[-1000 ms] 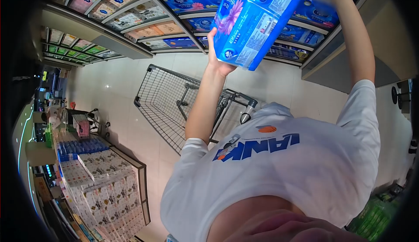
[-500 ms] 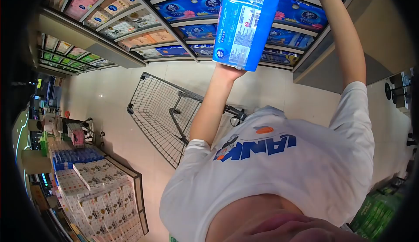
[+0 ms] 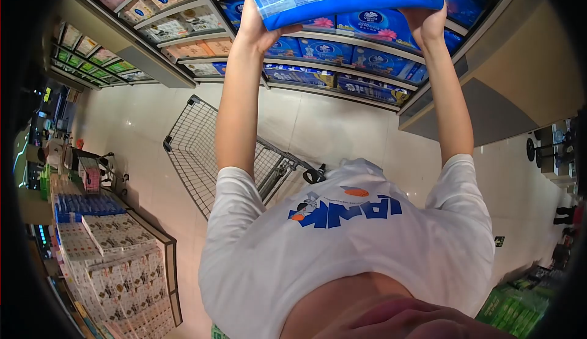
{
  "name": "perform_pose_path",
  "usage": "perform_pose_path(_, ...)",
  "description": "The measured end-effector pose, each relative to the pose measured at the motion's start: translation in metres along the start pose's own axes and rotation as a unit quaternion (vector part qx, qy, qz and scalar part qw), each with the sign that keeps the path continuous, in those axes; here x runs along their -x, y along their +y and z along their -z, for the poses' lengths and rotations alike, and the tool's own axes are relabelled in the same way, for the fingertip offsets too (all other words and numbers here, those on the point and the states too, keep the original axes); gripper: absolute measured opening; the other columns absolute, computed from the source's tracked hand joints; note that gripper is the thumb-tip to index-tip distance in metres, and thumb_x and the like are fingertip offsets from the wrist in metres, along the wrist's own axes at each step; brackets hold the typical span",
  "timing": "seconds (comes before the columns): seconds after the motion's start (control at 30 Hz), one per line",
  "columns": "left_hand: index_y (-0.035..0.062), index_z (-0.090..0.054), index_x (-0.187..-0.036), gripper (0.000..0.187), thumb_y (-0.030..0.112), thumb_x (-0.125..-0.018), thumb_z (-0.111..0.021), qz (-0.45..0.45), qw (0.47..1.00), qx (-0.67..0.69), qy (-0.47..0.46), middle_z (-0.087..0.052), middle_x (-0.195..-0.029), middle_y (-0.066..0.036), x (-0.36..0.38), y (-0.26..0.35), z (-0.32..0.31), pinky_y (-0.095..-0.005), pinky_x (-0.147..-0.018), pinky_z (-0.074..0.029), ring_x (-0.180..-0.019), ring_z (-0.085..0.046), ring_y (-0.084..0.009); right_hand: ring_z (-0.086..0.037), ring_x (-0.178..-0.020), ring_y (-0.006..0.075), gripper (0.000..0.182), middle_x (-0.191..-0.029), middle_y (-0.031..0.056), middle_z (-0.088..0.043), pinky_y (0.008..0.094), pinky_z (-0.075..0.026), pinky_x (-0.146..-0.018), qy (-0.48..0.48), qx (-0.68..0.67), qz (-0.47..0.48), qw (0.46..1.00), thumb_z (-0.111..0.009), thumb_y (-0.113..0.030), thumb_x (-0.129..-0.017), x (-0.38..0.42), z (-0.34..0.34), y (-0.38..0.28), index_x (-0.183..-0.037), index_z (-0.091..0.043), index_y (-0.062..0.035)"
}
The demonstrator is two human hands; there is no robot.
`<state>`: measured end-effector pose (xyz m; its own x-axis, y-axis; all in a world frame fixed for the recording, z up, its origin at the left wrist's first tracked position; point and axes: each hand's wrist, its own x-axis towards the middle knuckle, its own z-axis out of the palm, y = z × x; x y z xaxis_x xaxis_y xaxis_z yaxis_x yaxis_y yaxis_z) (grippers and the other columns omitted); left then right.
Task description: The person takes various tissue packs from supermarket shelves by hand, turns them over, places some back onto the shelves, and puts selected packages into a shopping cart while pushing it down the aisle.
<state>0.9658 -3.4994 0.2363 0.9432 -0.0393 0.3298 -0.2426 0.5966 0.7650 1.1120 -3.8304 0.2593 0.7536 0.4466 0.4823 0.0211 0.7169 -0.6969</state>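
A blue plastic-wrapped Vinda tissue pack (image 3: 354,2) is held up lengthwise at the top of the head view, in front of the shelf. My left hand (image 3: 257,30) grips its left end, with the fingers curled under the lower edge. At the right end, my right hand (image 3: 428,24) holds it, and the fingers are partly hidden behind the pack. Similar blue tissue packs (image 3: 373,24) line the shelves (image 3: 342,38) just beyond both hands.
A wire shopping cart (image 3: 195,143) stands on the floor to my left, partly behind my left arm. Stacked boxed goods (image 3: 128,271) fill a low display at lower left. Pink and beige packs (image 3: 162,2) occupy the left shelves. Green packages (image 3: 513,308) lie at lower right.
The pack has turned from upright to lengthwise across the view. My right hand has come down from the shelf onto its right end; my left hand has shifted left and up.
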Motion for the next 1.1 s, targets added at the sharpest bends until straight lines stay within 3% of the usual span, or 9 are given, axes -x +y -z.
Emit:
perform_pose_path(0.1,0.0045,-0.039,-0.136,0.075,0.064,-0.091,-0.035,0.058,0.994,0.054,0.076,-0.047,-0.134,-0.018,0.045,0.014,-0.054,-0.0483,-0.095,-0.044,-0.12,-0.049,-0.0319,-0.059,-0.098,0.0192,0.053,-0.106,0.0092,-0.063,0.0356,-0.045,-0.092,-0.023,-0.015,0.073,0.997,-0.04,-0.033,-0.094,0.008,0.025,0.036,-0.135,-0.043,0.0004)
perform_pose_path(0.13,0.0011,-0.033,-0.14,0.078,0.062,-0.091,-0.037,0.099,0.988,0.118,0.011,-0.04,-0.14,-0.022,0.058,0.016,-0.029,-0.0512,-0.103,-0.039,-0.127,-0.044,-0.0349,-0.048,-0.11,0.0208,0.059,-0.117,0.0107,-0.053,0.0363,-0.037,-0.097,-0.024,0.027,0.103,0.994,-0.04,-0.037,-0.092,0.016,0.022,0.049,-0.137,-0.039,0.0004)
perform_pose_path(0.23,-0.0041,-0.033,-0.137,0.074,0.048,-0.088,-0.05,0.097,0.979,-0.025,0.177,-0.044,-0.134,-0.026,0.106,-0.016,0.003,-0.0499,-0.102,-0.039,-0.12,-0.048,-0.0381,-0.015,-0.143,0.0253,0.076,-0.153,0.0154,-0.02,0.0386,-0.013,-0.115,-0.169,0.186,0.165,0.954,-0.038,-0.047,-0.086,0.063,-0.027,0.076,-0.145,-0.026,0.0003)
perform_pose_path(0.33,-0.0069,-0.032,-0.136,0.074,0.036,-0.081,-0.058,0.082,0.953,0.283,0.074,-0.047,-0.128,-0.028,0.204,-0.054,0.062,-0.0494,-0.102,-0.04,-0.116,-0.051,-0.0399,-0.018,-0.141,0.03,0.073,-0.154,0.0143,-0.018,0.0427,-0.018,-0.112,-0.213,0.215,-0.028,0.953,-0.045,-0.045,-0.088,0.111,-0.028,0.107,-0.145,-0.028,-0.0034)
perform_pose_path(0.47,-0.0033,-0.03,-0.138,0.076,0.039,-0.081,-0.057,-0.064,0.904,-0.056,0.419,-0.042,-0.134,-0.024,0.304,-0.075,0.059,-0.0498,-0.104,-0.037,-0.123,-0.045,-0.0364,-0.027,-0.137,0.0286,0.05,-0.149,0.0148,-0.027,0.0394,-0.023,-0.111,-0.267,0.289,-0.188,0.9,-0.045,-0.025,-0.096,0.188,-0.003,0.161,-0.142,-0.035,-0.0067)
perform_pose_path(0.57,-0.0011,-0.029,-0.14,0.075,0.041,-0.083,-0.053,-0.129,0.874,-0.003,0.469,-0.041,-0.138,-0.021,0.392,-0.089,0.102,-0.0496,-0.105,-0.036,-0.126,-0.042,-0.0375,-0.03,-0.135,0.0299,0.046,-0.144,0.0168,-0.032,0.0379,-0.023,-0.111,-0.295,0.396,-0.297,0.817,-0.044,-0.027,-0.098,0.244,0.046,0.19,-0.138,-0.041,-0.0058)
perform_pose_path(0.77,0.0109,-0.042,-0.135,0.068,0.051,-0.082,-0.053,-0.127,0.703,0.053,0.698,-0.048,-0.133,-0.013,0.468,-0.116,0.115,-0.0499,-0.091,-0.046,-0.116,-0.052,-0.0316,-0.054,-0.104,0.0179,0.046,-0.12,0.0054,-0.054,0.0343,-0.047,-0.081,0.093,0.248,-0.454,0.851,-0.045,-0.042,-0.096,0.318,0.13,0.206,-0.126,-0.052,-0.0071)
perform_pose_path(1.03,0.0183,-0.044,-0.135,0.072,0.065,-0.081,-0.046,-0.242,0.527,0.279,0.766,-0.043,-0.139,-0.013,0.48,-0.19,0.198,-0.0624,-0.096,-0.034,-0.125,-0.04,-0.0364,-0.057,-0.099,0.0169,0.042,-0.111,0.0057,-0.058,0.0321,-0.048,-0.079,0.096,0.273,-0.483,0.826,-0.042,-0.039,-0.098,0.318,0.153,0.191,-0.124,-0.052,-0.0078)
perform_pose_path(1.1,0.0207,-0.034,-0.142,0.078,0.067,-0.082,-0.047,0.218,0.551,0.147,0.792,-0.038,-0.142,-0.019,0.494,-0.22,0.21,-0.0589,-0.098,-0.036,-0.126,-0.04,-0.0404,-0.058,-0.095,0.0167,0.043,-0.108,0.006,-0.059,0.0303,-0.047,-0.077,0.064,0.26,-0.515,0.814,-0.043,-0.04,-0.097,0.316,0.152,0.193,-0.122,-0.053,-0.0063)
